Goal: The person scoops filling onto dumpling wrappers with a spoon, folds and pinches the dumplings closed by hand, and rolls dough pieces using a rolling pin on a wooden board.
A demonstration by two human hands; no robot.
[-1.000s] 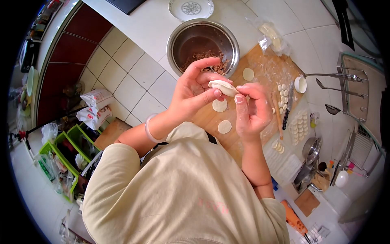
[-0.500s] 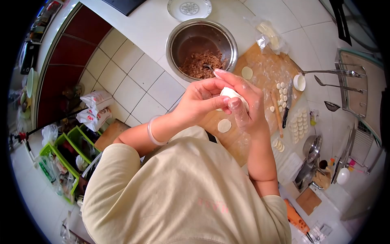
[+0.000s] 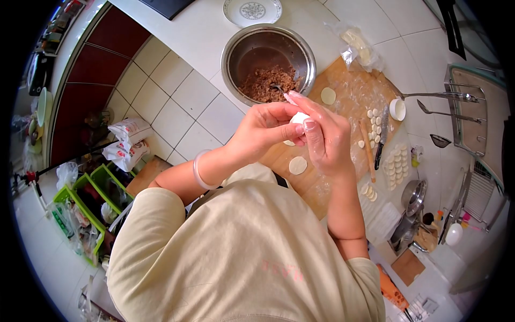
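I watched the left hand [image 3: 263, 131] and right hand [image 3: 331, 140], fingers clamped on a white dough piece [image 3: 299, 117] over the board [image 3: 348, 80]. They seemed to be pinching its edge, though they hid most of it; moving it called for a gentle grip. The metal bowl [image 3: 260, 57] crowded the far side; open floured board separated a wrapper [image 3: 328, 96] from small dough lumps [image 3: 374, 121].

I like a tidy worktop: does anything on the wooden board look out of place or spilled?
Only slightly. One small dough piece lies across the rolling pin from the main cluster of pieces, so it looks stray. The pale smears on the wooden board seem ordinary for dough work.
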